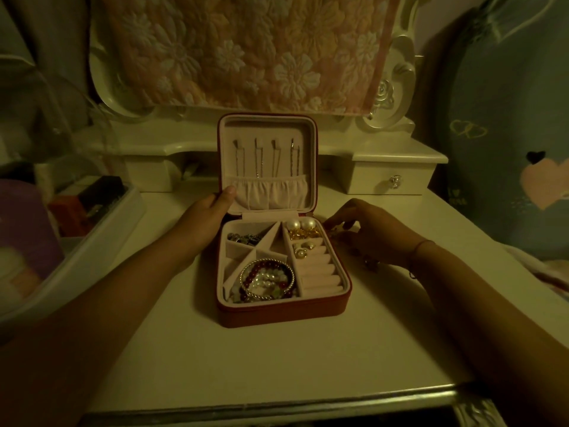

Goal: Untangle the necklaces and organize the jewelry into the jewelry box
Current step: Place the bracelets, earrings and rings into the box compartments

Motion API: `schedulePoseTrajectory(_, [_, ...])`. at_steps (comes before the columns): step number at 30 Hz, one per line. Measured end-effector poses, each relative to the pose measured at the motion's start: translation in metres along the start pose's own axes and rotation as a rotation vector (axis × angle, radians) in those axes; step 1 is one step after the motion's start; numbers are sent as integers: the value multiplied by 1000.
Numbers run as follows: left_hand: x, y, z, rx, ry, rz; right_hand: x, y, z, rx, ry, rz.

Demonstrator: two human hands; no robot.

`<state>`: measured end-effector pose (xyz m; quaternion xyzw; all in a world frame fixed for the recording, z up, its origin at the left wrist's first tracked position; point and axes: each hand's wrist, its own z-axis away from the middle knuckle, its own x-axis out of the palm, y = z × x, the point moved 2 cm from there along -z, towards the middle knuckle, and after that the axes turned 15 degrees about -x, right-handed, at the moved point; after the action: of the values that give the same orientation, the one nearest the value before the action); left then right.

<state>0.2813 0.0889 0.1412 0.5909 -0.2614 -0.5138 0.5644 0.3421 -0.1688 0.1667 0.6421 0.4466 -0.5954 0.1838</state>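
The left hand (204, 223) has its fingers closed on the left edge of the upright lid (268, 131), thumb on the pink lining. The right hand (366, 234) bunches its fingers at the rear right corner of the jewelry box (277, 315) — whether they pinch anything I cannot tell. Necklaces (258, 158) hang from hooks in the lid; bracelets (266, 282) fill the front left compartment, pearl earrings (300, 225) the rear right — all mid-bench (277, 365).
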Motion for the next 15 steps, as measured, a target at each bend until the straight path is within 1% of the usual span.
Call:
schedulePoseTrajectory(5, [0, 0, -1, -11, 8, -5, 1, 1, 0, 20, -27, 34])
schedulePoseTrajectory(12, [0, 1, -1, 4, 1, -1, -4, 5, 5, 84, 25, -70])
schedulePoseTrajectory(15, [-1, 0, -2, 10, -2, -2, -11, 8, 7, 75, 82, -37])
